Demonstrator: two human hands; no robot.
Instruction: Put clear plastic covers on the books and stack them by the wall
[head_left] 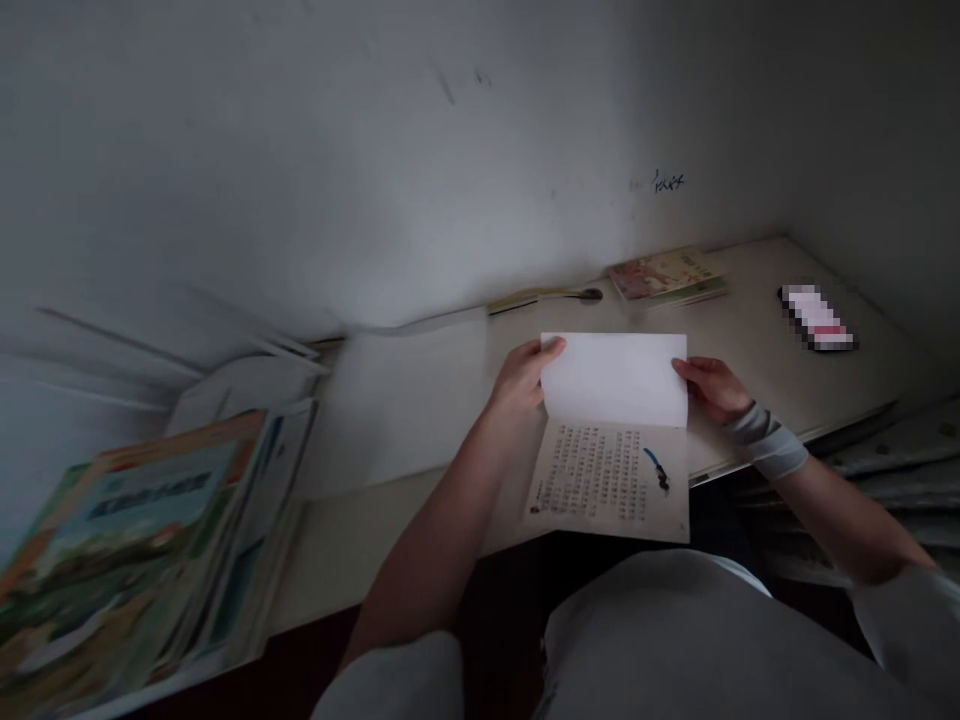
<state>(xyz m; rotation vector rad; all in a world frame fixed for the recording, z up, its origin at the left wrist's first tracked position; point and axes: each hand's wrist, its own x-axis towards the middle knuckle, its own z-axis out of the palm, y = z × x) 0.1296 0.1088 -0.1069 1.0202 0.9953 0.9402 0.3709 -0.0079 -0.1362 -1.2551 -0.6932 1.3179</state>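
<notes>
A white sheet of paper is held up over a printed page of dense text lying at the front edge of the pale desk. My left hand grips the sheet's left edge, thumb on top. My right hand grips its right edge; a grey-white band wraps that wrist. A small blue pen-like object lies on the printed page below the sheet.
A tilted stack of colourful books fills the left side. Loose white papers lie beside it. A thin book, a dark spoon-like object and a pixelated item rest near the white wall.
</notes>
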